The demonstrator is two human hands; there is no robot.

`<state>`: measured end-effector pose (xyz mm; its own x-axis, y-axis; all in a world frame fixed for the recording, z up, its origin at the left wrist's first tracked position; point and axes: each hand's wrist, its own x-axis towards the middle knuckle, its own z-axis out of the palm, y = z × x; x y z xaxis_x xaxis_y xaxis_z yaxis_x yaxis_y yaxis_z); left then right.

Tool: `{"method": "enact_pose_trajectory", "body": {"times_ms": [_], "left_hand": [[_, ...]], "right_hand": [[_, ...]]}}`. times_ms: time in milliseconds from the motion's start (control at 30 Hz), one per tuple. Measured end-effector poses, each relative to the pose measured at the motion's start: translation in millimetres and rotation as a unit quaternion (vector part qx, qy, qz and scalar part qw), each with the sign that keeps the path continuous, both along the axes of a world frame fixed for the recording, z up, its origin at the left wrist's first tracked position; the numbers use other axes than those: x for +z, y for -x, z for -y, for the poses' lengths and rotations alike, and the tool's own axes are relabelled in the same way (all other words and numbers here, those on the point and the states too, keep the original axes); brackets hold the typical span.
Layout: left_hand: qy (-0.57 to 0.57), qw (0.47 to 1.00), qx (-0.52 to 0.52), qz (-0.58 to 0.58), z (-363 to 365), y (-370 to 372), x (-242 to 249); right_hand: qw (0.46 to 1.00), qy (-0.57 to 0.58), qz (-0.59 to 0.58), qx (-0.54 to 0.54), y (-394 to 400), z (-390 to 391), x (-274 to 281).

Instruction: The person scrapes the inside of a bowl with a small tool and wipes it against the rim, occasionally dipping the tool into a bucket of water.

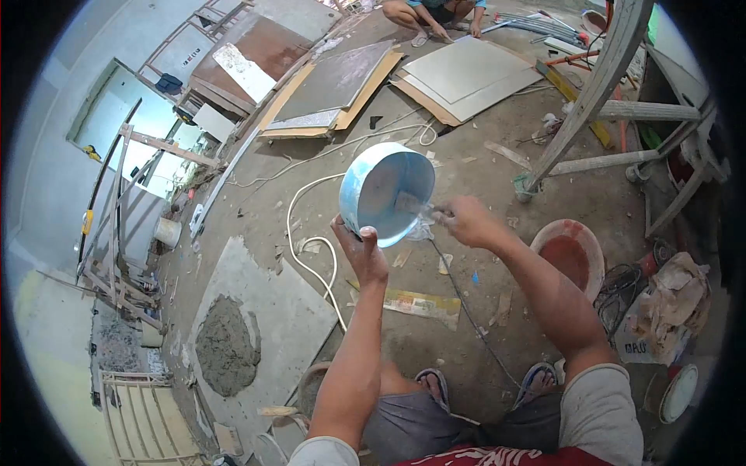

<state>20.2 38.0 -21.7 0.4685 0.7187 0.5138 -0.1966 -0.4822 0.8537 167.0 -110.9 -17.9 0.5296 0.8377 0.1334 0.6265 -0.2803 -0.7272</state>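
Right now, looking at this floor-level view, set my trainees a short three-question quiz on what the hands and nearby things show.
1. True or false: the left hand holds the blue bowl by its rim.
2. Multiple choice: what lies on the grey slab at lower left? A) a coil of wire B) a mound of mortar C) a paint tin
3. Fill in: the right hand reaches a small tool into the ____.

Key
1. True; the bowl is tilted, its opening facing the camera.
2. B
3. bowl; the tool itself is blurred, so its type cannot be told.
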Motion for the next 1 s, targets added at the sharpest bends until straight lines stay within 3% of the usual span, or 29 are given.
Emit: {"method": "enact_pose_trajectory", "body": {"times_ms": [200, 300, 533, 600, 700, 833, 1000], "left_hand": [[-0.013, 1.0, 0.018, -0.003, 4.6, 0.2, 6.6], [-0.017, 1.0, 0.023, -0.004, 4.2, 1.1, 5.7], [-0.024, 1.0, 0.014, 0.013, -0.1, 2.6, 2.6], [-0.013, 1.0, 0.012, 0.016, -1.3, 2.7, 1.6], [0.011, 1.0, 0.008, 0.023, -2.0, 2.3, 5.3], [-0.002, 0.999, 0.0, 0.046, -3.6, 1.0, -0.6], [-0.005, 0.999, 0.016, 0.041, -7.7, -1.0, -3.5]], "right_hand": [[0.993, -0.042, 0.009, -0.111, 6.6, 1.5, 7.6], [0.997, -0.007, -0.048, -0.066, 18.1, -10.7, -1.6], [0.993, -0.031, 0.002, -0.114, 17.4, -7.0, 6.7], [0.994, -0.075, -0.068, -0.033, 24.1, -15.2, -7.1], [0.997, -0.051, -0.051, -0.008, 16.1, -15.0, -8.5], [0.989, -0.093, -0.057, -0.097, 14.4, -12.4, -4.9], [0.995, -0.06, -0.066, 0.038, 17.8, -13.9, -9.1]]}}
